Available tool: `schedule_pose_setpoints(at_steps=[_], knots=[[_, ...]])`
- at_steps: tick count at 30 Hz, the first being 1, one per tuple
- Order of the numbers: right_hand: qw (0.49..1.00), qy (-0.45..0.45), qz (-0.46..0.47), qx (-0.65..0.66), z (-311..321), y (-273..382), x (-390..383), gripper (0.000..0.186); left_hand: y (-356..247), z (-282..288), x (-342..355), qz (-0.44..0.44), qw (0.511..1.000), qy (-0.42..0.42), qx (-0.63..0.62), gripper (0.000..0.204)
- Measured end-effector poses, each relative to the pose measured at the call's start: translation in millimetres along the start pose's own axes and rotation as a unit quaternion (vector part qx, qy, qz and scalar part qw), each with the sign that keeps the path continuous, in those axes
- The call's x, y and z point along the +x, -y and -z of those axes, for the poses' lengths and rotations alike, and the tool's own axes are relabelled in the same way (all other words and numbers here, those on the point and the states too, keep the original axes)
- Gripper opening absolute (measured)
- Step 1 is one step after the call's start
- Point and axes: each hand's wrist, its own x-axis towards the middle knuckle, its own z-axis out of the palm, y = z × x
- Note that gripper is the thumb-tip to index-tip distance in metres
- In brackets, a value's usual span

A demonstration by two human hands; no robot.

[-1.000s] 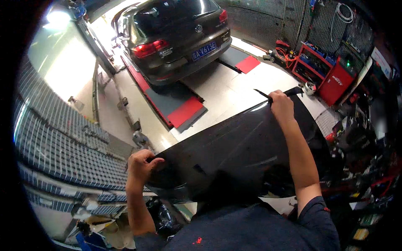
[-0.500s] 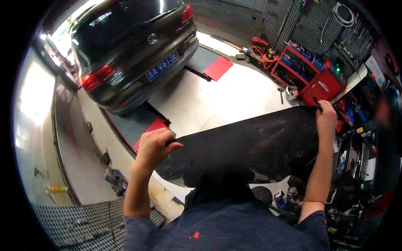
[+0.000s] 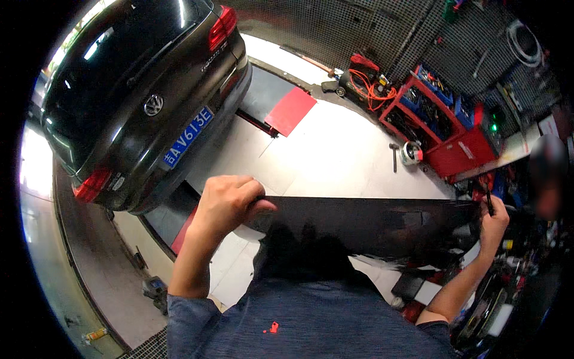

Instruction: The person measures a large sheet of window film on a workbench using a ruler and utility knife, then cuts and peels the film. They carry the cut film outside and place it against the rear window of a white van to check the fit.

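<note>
A large dark, glossy sheet (image 3: pixel 371 222) stretches between my hands in front of my torso. My left hand (image 3: pixel 230 203) is closed on its upper left edge, thumb pointing right. Out to the right, my right hand (image 3: pixel 493 216) pinches the sheet's other upper corner along with a slim black tool (image 3: pixel 489 202), whose exact kind I cannot make out.
A dark SUV (image 3: pixel 137 90) stands at upper left on ramps with red plates (image 3: pixel 290 110). Upper right are a red tool cart (image 3: pixel 457 152), a machine with orange hose (image 3: pixel 373 84), a hammer (image 3: pixel 393 157) and a white bucket (image 3: pixel 411 153). A blurred person (image 3: pixel 547 179) appears at far right.
My view has swung rightward, so the car sits farther left. My right hand has moved right and down; my left hand is higher in the picture. The sheet now looks narrower and more level.
</note>
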Motion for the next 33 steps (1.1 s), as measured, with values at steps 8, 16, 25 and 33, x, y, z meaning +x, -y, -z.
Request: schedule_pose_setpoints(at_steps=[8, 16, 25, 33], knots=[[0.997, 0.006, -0.005, 0.076, -92.2, 37.0, 213.1, 0.009, 183.9, -53.0, 228.4, -0.054, 0.998, -0.035, 0.016, 0.051], [0.998, -0.004, -0.051, 0.038, -175.0, 108.1, 423.4, 0.012, 391.0, -73.2, 482.3, -0.113, 0.987, -0.11, 0.022, 0.051], [0.98, 0.061, -0.095, 0.163, -321.7, 224.5, 657.6, 0.013, 633.3, -77.2, 746.9, -0.115, 0.973, -0.181, 0.084, 0.06], [0.991, 0.071, -0.005, 0.112, -454.0, 421.1, 926.8, 0.004, 869.8, -36.1, 913.8, -0.037, 0.974, -0.195, 0.109, 0.07]])
